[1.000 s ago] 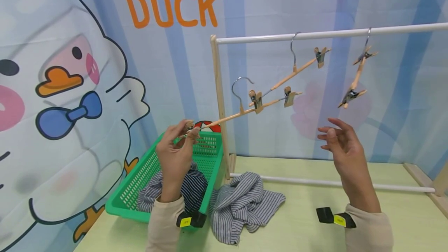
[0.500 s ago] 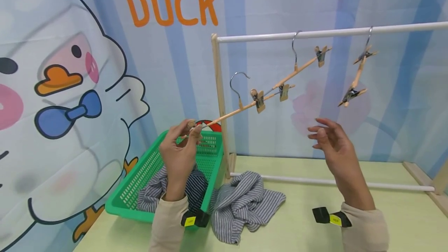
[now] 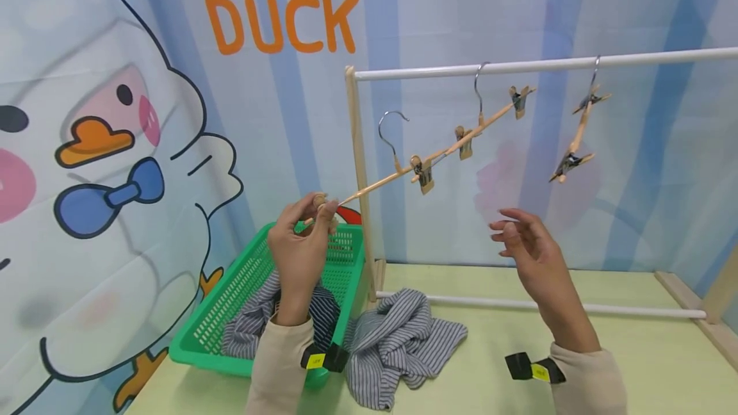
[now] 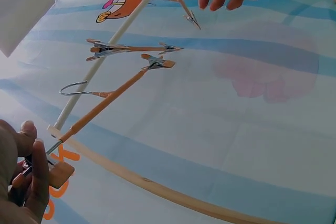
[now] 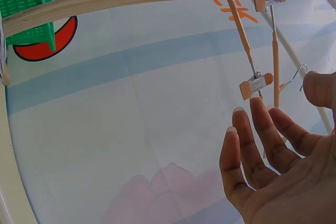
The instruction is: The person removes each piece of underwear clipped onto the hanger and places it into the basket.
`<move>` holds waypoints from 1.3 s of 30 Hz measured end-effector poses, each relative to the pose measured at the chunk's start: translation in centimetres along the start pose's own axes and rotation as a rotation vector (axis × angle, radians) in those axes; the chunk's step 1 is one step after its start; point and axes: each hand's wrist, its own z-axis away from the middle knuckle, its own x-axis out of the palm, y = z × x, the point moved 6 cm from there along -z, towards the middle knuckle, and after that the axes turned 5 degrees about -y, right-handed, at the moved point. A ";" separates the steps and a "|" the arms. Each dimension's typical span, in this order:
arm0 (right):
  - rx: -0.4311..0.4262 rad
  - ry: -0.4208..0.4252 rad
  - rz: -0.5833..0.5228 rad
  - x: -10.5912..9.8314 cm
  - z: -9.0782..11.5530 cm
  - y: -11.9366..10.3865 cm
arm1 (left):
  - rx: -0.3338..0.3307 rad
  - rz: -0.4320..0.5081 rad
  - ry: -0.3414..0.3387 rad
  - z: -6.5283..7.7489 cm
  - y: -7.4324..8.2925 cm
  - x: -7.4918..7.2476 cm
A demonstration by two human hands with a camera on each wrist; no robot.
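Note:
In the head view my left hand point(image 3: 301, 245) pinches one end of a wooden clip hanger point(image 3: 377, 183), at its clip. The hanger's bar slants up to the right, and its metal hook point(image 3: 385, 122) stands upward, off the rail. The left wrist view shows thumb and fingers around that end clip point(image 4: 62, 174). My right hand point(image 3: 533, 255) is raised with fingers loosely bent and holds nothing. In the right wrist view its fingertips overlap the hanger's far clip point(image 5: 256, 85). Two other clip hangers, one nearer point(image 3: 497, 117) and one farther right point(image 3: 579, 130), hang on the white rail point(image 3: 415, 73).
A green basket point(image 3: 202, 362) holding striped cloth point(image 3: 248, 332) stands at the left. Beside it a crumpled striped cloth point(image 3: 398, 344) lies on the pale table point(image 3: 490, 370). The rack's wooden post point(image 3: 355, 146) rises behind the held hanger, with a low white bar point(image 3: 490, 303) along its base.
My left hand has shifted slightly right, with the hanger's hook rising and its far end swinging leftward and up. My right hand has moved left toward the held hanger.

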 end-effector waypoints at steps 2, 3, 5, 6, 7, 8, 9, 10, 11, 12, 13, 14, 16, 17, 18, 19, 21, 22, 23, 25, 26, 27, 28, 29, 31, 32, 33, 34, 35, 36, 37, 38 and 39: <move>0.008 -0.011 0.000 0.3 -0.1 0.1 | -0.004 -0.006 0.006 -0.3 0.2 0.0; 0.013 -0.017 0.002 0.5 -0.1 0.1 | -0.005 -0.008 0.008 -0.5 0.3 0.0; 0.019 -0.034 -0.002 0.9 -0.2 0.2 | -0.005 -0.006 0.009 -0.9 0.6 0.1; 0.021 -0.043 -0.002 1.1 -0.3 0.3 | -0.004 -0.005 0.007 -1.1 0.7 0.1; 0.024 -0.050 0.003 1.2 -0.3 0.3 | -0.001 -0.003 0.006 -1.2 0.8 0.1; 0.027 -0.055 0.007 1.4 -0.3 0.4 | 0.004 -0.003 0.003 -1.4 0.9 0.1; 0.031 -0.059 0.006 1.6 -0.3 0.5 | 0.008 -0.001 -0.002 -1.5 1.0 0.2; 0.035 -0.061 0.013 1.7 -0.3 0.6 | 0.015 0.002 -0.006 -1.6 1.2 0.2; 0.039 -0.065 0.024 1.8 -0.2 0.7 | 0.023 0.007 -0.010 -1.7 1.3 0.3; 0.046 -0.071 0.032 1.9 -0.2 0.9 | 0.031 0.009 -0.014 -1.9 1.4 0.4; 0.053 -0.079 0.040 2.1 -0.2 1.0 | 0.043 0.011 -0.017 -2.0 1.5 0.4; 0.061 -0.087 0.046 2.3 -0.1 1.1 | 0.053 0.009 -0.018 -2.1 1.7 0.4; 0.075 -0.110 0.063 2.7 -0.1 1.3 | 0.071 0.016 -0.017 -2.4 1.9 0.4; 0.082 -0.121 0.067 2.8 -0.1 1.4 | 0.079 0.021 -0.015 -2.5 1.9 0.4; 0.089 -0.129 0.072 2.9 -0.1 1.5 | 0.085 0.022 -0.013 -2.6 2.1 0.4; 0.094 -0.134 0.076 3.0 -0.1 1.6 | 0.089 0.024 -0.011 -2.6 2.1 0.4; 0.102 -0.136 0.087 3.1 0.0 1.7 | 0.093 0.025 -0.009 -2.8 2.3 0.3; 0.105 -0.136 0.090 3.1 0.0 1.7 | 0.093 0.026 -0.009 -2.9 2.3 0.3; 0.108 -0.137 0.088 3.2 0.0 1.7 | 0.092 0.027 -0.008 -3.0 2.4 0.3; 0.107 -0.136 0.090 3.2 -0.1 1.7 | 0.089 0.038 -0.010 -3.2 2.5 0.4; 0.106 -0.136 0.088 3.3 -0.1 1.6 | 0.089 0.041 -0.008 -3.3 2.5 0.4; 0.105 -0.136 0.086 3.3 -0.2 1.6 | 0.087 0.048 -0.008 -3.4 2.6 0.5; 0.102 -0.139 0.085 3.5 -0.2 1.5 | 0.087 0.053 -0.005 -3.6 2.6 0.5; 0.100 -0.142 0.085 3.6 -0.3 1.4 | 0.089 0.058 -0.003 -3.7 2.6 0.6; 0.094 -0.147 0.090 3.9 -0.3 1.3 | 0.092 0.055 0.004 -3.9 2.7 0.7; 0.095 -0.152 0.090 4.0 -0.3 1.2 | 0.094 0.053 0.007 -4.1 2.7 0.7; 0.094 -0.155 0.092 4.1 -0.3 1.2 | 0.097 0.055 0.008 -4.2 2.8 0.8; 0.094 -0.158 0.094 4.2 -0.2 1.1 | 0.099 0.054 0.009 -4.4 2.9 0.9; 0.094 -0.160 0.093 4.3 -0.2 1.0 | 0.102 0.054 0.009 -4.5 3.0 0.9; 0.095 -0.161 0.096 4.3 -0.1 0.9 | 0.105 0.054 0.009 -4.7 3.1 1.0; 0.097 -0.163 0.098 4.3 -0.1 0.8 | 0.108 0.056 0.008 -4.8 3.2 1.1; 0.098 -0.165 0.099 4.3 0.0 0.8 | 0.112 0.055 0.010 -5.0 3.2 1.1; 0.097 -0.167 0.100 4.3 0.0 0.7 | 0.114 0.052 0.012 -5.1 3.3 1.2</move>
